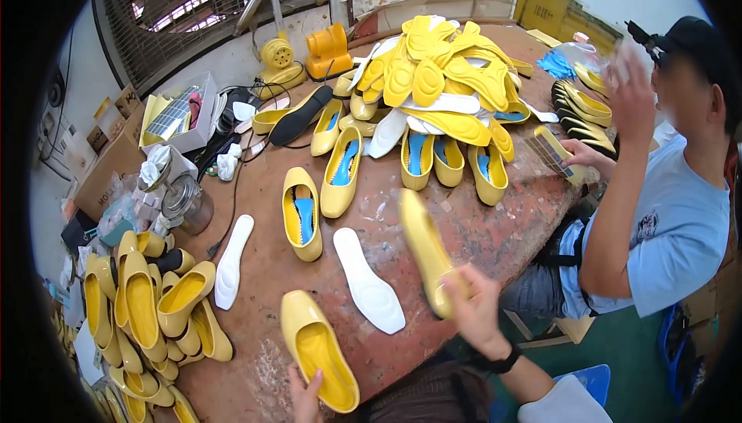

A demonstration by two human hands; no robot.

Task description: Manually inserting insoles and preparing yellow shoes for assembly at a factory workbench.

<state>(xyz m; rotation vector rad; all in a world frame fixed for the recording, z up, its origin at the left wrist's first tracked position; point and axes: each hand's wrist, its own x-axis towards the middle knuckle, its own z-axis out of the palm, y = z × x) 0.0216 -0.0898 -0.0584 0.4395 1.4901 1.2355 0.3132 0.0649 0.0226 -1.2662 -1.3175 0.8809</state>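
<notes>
My left hand grips the side of a glossy yellow shoe near the table's front edge, thumb at its rim. A yellow insole lines this shoe. In my right hand is another yellow shoe, blurred by motion, raised over the table's right side. A white insole lies flat between the two shoes, and a second white insole lies farther left. Beyond them stands a yellow shoe with a blue piece inside; more such shoes are behind it.
A heap of yellow and white insoles covers the table's far middle. Yellow shoes are piled at left, near a metal can. Hot-air blowers and cables sit at the back. A co-worker sits at right, hands raised.
</notes>
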